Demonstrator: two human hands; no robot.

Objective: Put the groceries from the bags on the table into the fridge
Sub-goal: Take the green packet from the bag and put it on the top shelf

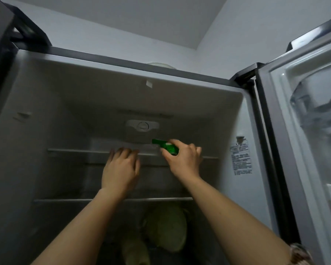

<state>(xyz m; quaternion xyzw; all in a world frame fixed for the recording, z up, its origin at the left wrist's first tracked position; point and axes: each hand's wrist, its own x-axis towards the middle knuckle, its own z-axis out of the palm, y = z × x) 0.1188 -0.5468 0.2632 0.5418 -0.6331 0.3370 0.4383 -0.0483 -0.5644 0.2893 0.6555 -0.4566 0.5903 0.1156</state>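
a head camera looked up into an open fridge [36,131], both doors swung wide. a person's 2 bare arms reached toward the top shelf [69,150]. the right hand [183,159] pinched a small green packet [165,147] between thumb and curled fingers. it held the packet just above the right part of that shelf, not yet set down. the left hand [120,169] held nothing. its fingers lay fairly straight against the shelf's front edge, by a clear box [107,148] whose outline was faint. further down, a pale green cabbage [166,228] and another greenish item [134,251], too dim to name, already sat inside. the task seemed partly done: some groceries were stored and 1 packet was about to be placed. the bags and the tabletop were out of view, so how much remained could not be told.
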